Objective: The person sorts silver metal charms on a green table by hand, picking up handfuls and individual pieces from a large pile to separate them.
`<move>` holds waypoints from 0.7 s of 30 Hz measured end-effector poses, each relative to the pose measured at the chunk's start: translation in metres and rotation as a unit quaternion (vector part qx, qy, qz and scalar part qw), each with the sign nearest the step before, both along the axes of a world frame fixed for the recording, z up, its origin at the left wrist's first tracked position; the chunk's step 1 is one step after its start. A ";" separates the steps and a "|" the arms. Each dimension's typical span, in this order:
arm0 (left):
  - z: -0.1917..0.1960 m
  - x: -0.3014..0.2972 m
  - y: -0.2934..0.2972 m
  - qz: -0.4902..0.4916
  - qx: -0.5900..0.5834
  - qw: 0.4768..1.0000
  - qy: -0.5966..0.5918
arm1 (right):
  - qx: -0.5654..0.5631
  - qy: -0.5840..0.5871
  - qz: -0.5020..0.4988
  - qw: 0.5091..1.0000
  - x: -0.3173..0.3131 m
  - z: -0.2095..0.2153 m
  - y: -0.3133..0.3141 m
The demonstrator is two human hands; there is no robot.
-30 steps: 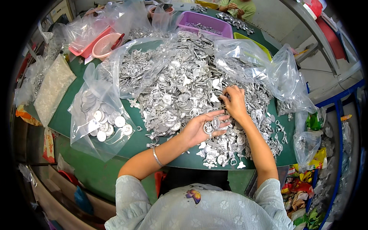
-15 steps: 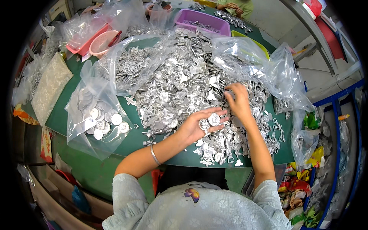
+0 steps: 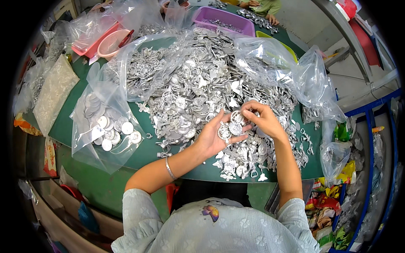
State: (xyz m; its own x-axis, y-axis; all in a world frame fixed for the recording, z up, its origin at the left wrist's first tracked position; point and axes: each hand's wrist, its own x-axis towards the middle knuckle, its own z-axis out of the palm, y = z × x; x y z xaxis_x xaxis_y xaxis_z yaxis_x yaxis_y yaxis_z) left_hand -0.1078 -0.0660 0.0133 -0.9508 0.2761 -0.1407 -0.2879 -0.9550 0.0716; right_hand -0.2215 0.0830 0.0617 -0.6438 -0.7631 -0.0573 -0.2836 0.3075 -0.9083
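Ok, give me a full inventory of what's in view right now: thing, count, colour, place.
metal pieces: one big heap, silver, middle of the table
table: one, green, under everything
bag of round discs: one, clear plastic, left of the heap
bag of pale small parts: one, clear, far left
open bags: several, clear, right and back of the heap
pink tray: one, back left
pink basket: one, beside the pink tray
purple tray: one, back centre, holds metal pieces
another person's hands: far side, top edge
bracelet: one, silver, left wrist
left hand: palm up, holding a few round pieces
right hand: fingers pinching a piece over the left palm
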 end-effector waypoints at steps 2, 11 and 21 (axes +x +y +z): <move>-0.003 0.000 0.002 -0.025 -0.088 0.995 0.029 | 0.014 0.149 -0.049 0.988 -0.005 -0.003 -0.003; -0.008 0.002 0.000 -0.114 -0.193 0.971 0.083 | 0.096 0.396 -0.006 0.913 -0.017 -0.035 -0.022; -0.018 0.000 0.006 -0.118 -0.117 0.983 0.081 | 0.097 0.446 -0.025 0.890 -0.008 -0.040 -0.036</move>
State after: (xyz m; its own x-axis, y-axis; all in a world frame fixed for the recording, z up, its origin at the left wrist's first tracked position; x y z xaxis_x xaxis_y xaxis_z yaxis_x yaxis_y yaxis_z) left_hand -0.1075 -0.0601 -0.0047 -0.8790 0.4702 -0.0794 -0.4667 -0.8143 0.3451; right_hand -0.2299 0.0471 0.0220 -0.5315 -0.7641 0.3656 -0.8466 0.4654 -0.2581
